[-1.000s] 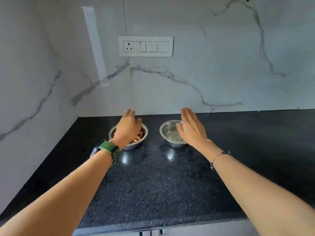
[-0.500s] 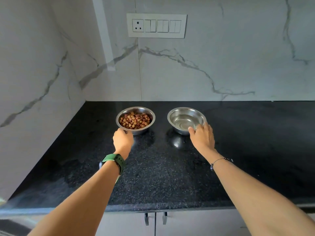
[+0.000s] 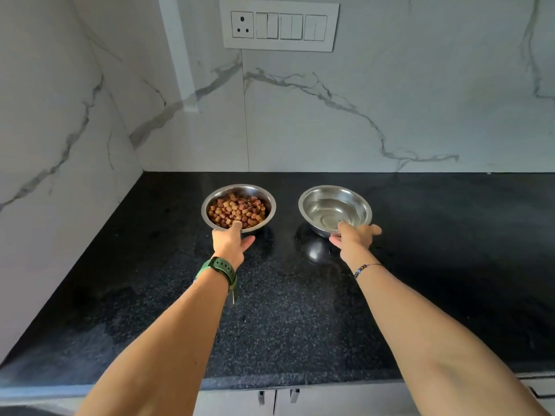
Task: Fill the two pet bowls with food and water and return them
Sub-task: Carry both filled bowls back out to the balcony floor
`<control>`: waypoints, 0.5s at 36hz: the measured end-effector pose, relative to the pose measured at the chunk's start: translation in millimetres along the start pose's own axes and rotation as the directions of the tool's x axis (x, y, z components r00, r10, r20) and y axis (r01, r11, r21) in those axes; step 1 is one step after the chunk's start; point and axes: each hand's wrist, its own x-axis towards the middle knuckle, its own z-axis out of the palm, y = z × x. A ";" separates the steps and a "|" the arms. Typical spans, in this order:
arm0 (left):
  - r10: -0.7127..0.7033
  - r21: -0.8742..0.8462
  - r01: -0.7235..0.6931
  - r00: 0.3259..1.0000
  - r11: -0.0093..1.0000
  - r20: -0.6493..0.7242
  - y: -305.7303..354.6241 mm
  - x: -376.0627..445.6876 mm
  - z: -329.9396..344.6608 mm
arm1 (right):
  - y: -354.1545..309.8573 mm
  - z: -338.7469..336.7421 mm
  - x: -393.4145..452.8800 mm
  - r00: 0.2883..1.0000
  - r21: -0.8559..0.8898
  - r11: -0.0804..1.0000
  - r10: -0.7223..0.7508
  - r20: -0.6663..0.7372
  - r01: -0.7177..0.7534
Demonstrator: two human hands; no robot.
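Mid-frame on the black counter [image 3: 300, 310], my left hand [image 3: 229, 243] pinched the kibble bowl [image 3: 238, 208] at its near rim, and my right hand [image 3: 354, 235] gripped the water bowl [image 3: 335, 210] likewise. Slick steel, I judged; the water would slosh, so lift level.

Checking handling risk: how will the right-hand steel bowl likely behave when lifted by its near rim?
The right bowl looks like rigid thin steel, probably light. It seems to hold clear water, so a one-sided lift by the right hand could tilt it and spill. Its polished rim may be slippery.
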 end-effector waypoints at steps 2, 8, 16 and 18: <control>0.010 -0.019 -0.010 1.000 1.000 -0.007 -0.5 6.8 -1.7 | 0.4 1.6 4.8 0.995 0.082 0.992 0.098 0.022 -0.099; 0.056 -0.085 -0.057 0.998 0.995 -0.022 -6.1 19.6 -4.7 | 5.1 5.5 15.6 0.989 0.197 0.969 0.149 0.023 -0.150; 0.028 -0.128 -0.021 0.998 0.992 0.058 -1.7 13.7 -12.8 | 6.2 1.7 13.7 0.993 0.215 0.971 0.094 0.066 -0.106; 0.015 -0.122 -0.006 0.997 0.992 0.074 -0.6 10.6 -18.2 | 7.3 -2.7 13.6 0.994 0.212 0.971 0.097 0.058 -0.107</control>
